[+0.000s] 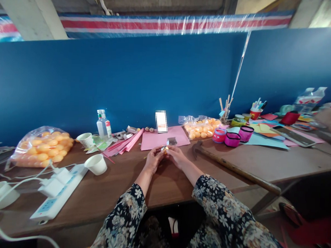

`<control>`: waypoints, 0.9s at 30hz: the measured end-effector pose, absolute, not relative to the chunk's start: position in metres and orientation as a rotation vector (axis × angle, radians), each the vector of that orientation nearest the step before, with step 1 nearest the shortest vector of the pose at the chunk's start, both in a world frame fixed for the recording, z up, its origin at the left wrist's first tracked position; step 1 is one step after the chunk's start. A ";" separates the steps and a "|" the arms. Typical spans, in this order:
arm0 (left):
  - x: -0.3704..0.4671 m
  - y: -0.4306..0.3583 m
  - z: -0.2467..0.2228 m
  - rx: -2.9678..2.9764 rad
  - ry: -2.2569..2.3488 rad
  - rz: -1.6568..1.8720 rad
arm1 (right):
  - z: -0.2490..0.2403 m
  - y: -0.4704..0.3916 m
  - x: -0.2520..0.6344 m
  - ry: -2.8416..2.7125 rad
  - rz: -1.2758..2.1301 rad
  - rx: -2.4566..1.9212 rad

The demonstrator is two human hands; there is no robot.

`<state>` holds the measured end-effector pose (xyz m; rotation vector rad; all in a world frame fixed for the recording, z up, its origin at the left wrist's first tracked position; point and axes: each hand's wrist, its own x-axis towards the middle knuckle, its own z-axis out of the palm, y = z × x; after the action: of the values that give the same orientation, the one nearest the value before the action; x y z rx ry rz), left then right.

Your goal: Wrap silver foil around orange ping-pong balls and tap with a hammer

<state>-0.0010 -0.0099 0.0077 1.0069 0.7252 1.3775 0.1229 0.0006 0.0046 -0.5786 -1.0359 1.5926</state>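
Observation:
My left hand [153,158] and my right hand [177,156] meet over the brown table's near middle. Between their fingertips they pinch a small, shiny, silver-and-gold foil-covered ball [164,149], partly hidden by the fingers. Both hands have closed fingers. Just beyond them a dark shiny foil square [171,141] lies on a pink sheet [151,141]. Several small shiny balls [151,130] sit at that sheet's back left edge. A wooden-handled hammer [229,165] rests to the right of my right hand.
Bags of orange balls lie left [45,148] and right [205,129]. A white power strip [61,192], paper cup [96,164] and bottle [101,125] stand left. Purple cups [232,139], coloured paper [266,139] and a phone [293,136] are right. Another person's hand [329,116] shows far right.

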 end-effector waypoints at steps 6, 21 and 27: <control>-0.001 -0.011 0.009 1.021 0.699 1.351 | 0.005 0.001 0.122 -1.011 1.580 -0.559; -0.003 -0.010 0.010 0.968 0.701 1.361 | 0.001 0.002 0.119 -1.099 1.475 -0.675; -0.002 -0.012 0.014 0.950 0.719 1.374 | 0.002 0.001 0.119 -1.088 1.475 -0.704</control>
<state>-0.0015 -0.0120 0.0138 0.9505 0.7190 1.3739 0.1187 0.0007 0.0020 -0.7041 -1.0881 1.4753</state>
